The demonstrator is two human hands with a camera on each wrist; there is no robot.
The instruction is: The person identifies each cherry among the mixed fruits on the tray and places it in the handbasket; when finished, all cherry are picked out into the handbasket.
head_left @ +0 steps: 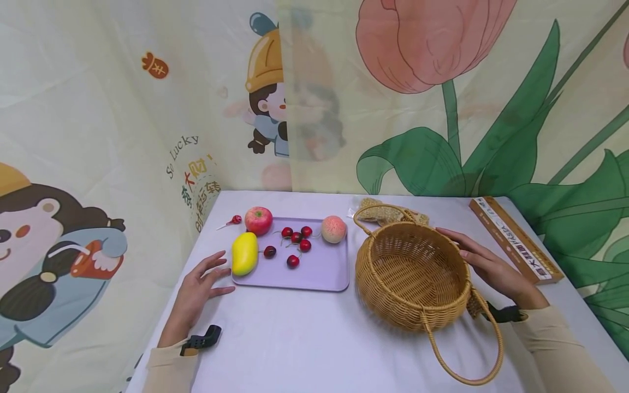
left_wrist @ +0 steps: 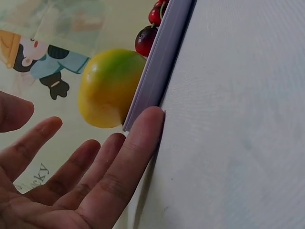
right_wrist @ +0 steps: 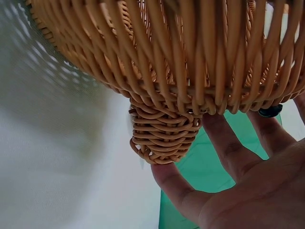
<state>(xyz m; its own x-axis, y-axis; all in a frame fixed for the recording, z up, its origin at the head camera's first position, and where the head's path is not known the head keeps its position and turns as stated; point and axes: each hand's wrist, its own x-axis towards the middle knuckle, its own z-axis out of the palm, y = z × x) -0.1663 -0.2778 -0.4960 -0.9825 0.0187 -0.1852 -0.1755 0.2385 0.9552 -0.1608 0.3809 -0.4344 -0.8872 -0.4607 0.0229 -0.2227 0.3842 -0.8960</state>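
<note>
A lavender tray (head_left: pixel 319 275) lies on the table with several cherries (head_left: pixel 293 261), a peach (head_left: pixel 333 229) at its right, and a red apple (head_left: pixel 258 220) and a yellow mango (head_left: pixel 244 254) along its left side. My left hand (head_left: pixel 200 284) has its fingers spread at the tray's left edge, beside the mango; in the left wrist view one fingertip (left_wrist: pixel 150 117) is right at the tray's corner. To the tray's right, a round wicker basket (head_left: pixel 393 305) tilts, its opening facing up and its handles folded outward. My right hand (head_left: pixel 493 267) touches the basket's right side with extended fingers (right_wrist: pixel 228 148).
A small red fruit with a stem (head_left: pixel 236 219) lies off the tray at the back left. Behind the basket is a clear bag of tan pieces (head_left: pixel 375 210). A long brown pasta box (head_left: pixel 516 240) lies at the right. Printed curtains (head_left: pixel 324 98) hang behind the table.
</note>
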